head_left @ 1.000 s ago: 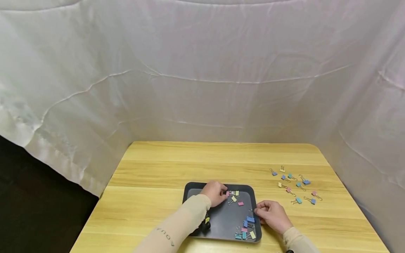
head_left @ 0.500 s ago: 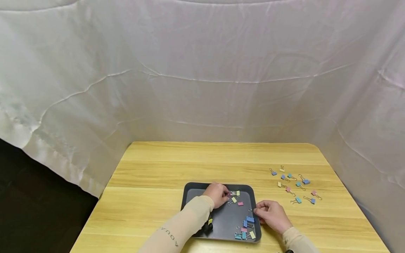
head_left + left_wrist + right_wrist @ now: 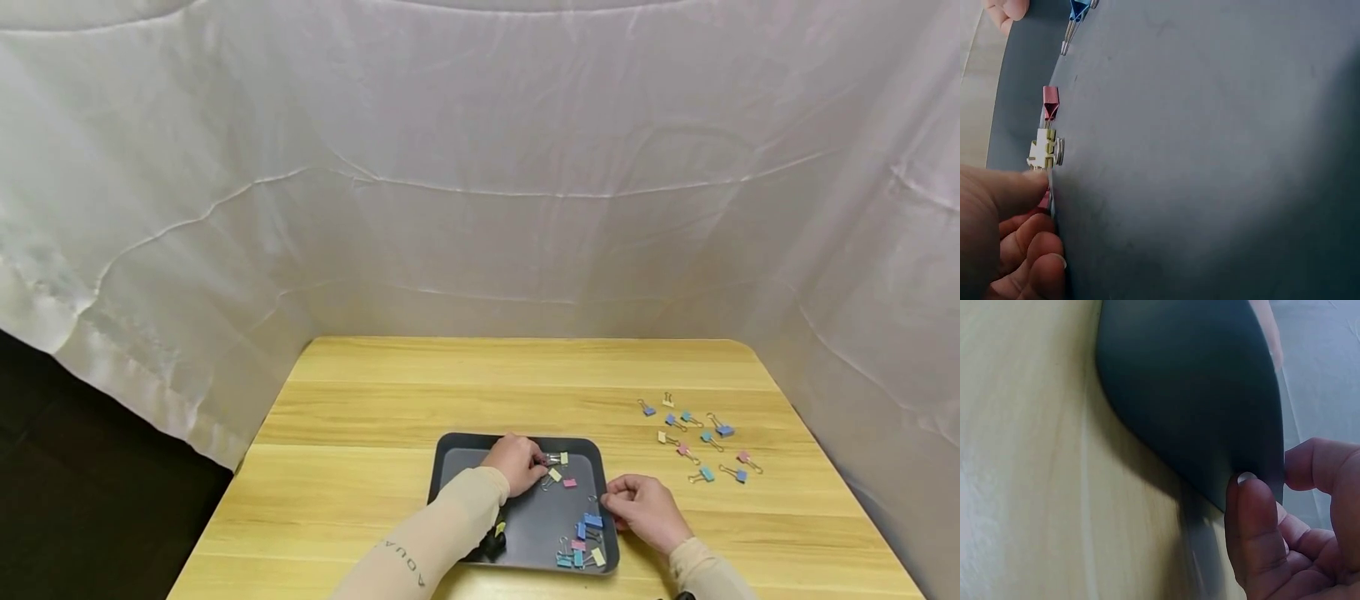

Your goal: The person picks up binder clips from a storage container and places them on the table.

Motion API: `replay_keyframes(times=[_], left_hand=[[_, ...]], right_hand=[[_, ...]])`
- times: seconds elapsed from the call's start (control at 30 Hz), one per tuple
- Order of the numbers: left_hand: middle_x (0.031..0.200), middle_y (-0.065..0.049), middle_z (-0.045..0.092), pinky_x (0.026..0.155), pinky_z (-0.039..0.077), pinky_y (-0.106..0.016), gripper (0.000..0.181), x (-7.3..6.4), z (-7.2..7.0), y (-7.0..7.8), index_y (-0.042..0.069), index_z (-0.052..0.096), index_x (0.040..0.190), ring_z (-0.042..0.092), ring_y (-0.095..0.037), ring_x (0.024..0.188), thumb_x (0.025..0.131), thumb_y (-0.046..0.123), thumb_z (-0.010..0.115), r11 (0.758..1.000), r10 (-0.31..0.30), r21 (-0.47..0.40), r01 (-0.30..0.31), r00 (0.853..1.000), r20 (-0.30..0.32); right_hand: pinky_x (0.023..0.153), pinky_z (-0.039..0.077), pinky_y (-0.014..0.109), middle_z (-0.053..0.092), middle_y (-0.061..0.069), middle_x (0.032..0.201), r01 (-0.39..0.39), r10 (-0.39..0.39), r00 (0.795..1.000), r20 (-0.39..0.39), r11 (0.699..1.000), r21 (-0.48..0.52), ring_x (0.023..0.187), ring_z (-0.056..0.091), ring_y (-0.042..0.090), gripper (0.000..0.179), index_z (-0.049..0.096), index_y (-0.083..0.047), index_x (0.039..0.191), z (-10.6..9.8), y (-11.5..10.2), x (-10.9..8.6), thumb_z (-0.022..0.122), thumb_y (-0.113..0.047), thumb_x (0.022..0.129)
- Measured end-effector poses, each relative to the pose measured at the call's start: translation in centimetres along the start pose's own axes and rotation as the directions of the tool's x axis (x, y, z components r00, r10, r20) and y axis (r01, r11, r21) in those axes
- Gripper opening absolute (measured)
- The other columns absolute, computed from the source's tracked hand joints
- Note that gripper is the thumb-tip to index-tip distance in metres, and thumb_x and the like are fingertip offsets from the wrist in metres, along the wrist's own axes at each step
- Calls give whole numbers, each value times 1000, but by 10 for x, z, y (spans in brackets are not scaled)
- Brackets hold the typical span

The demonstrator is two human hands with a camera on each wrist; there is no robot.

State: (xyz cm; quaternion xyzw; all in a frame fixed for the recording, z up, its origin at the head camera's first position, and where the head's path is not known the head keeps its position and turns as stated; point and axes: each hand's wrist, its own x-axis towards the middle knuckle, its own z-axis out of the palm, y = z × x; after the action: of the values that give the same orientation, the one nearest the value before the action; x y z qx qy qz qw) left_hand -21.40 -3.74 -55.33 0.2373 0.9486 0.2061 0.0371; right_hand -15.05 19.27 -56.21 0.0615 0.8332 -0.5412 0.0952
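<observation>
Dark grey, the tray (image 3: pixel 528 521) rests on the wood-grain surface (image 3: pixel 360 417), with both hands at it. The left hand (image 3: pixel 516 463) reaches over the left side to the far part, where thumb and fingers pinch a pink clip (image 3: pixel 1045 202), mostly hidden between them. Just right of those fingers lies a yellow clip (image 3: pixel 564 458); a second yellow clip (image 3: pixel 555 475) is a little nearer, and a loose pink clip (image 3: pixel 570 483) lies to the right of that one. At the right rim, well apart from the left hand, the right hand (image 3: pixel 645 510) pinches the tray's edge between thumb and fingers. Nearer than that grip and slightly left of it, blue clips (image 3: pixel 593 521) and teal clips (image 3: pixel 578 558) sit bunched with a pink and a yellow one in the tray's near right corner. Beyond the right hand, far right on the surface, scattered clips (image 3: pixel 708 437) show blue, teal, yellow and pink. Pale sleeves (image 3: pixel 438 521) cover both forearms, and pale cloth (image 3: pixel 480 167) hangs behind.
</observation>
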Motion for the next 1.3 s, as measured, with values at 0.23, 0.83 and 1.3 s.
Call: replay_keyframes(times=[0.23,0.83,1.3], left_hand=[[85,5,71,74,52,-28,17,-2,0,-2,14,77,95,65,-12,81,93,25,63,999,-42,0,42,999,-16],[78,6,68,63,47,-19,16,-2,2,-8,12,76,94,57,-3,67,83,25,75,1000,2,9,-2,1000,-30],[74,9,65,62,46,-19,11,-3,0,-2,14,76,90,53,-1,63,88,23,70,999,40,20,-40,999,-1]], right_hand=[[55,55,31,66,8,75,2,-2,1000,1,1000,7,65,63,19,20,64,6,93,0,0,0,71,-5,78],[56,55,33,66,8,76,5,-5,1000,1,1000,-9,66,63,19,20,64,7,94,0,-1,0,71,-5,80],[55,54,31,66,8,75,-2,2,1000,-4,1000,-10,64,62,18,18,64,5,92,0,-1,-1,71,-5,78]])
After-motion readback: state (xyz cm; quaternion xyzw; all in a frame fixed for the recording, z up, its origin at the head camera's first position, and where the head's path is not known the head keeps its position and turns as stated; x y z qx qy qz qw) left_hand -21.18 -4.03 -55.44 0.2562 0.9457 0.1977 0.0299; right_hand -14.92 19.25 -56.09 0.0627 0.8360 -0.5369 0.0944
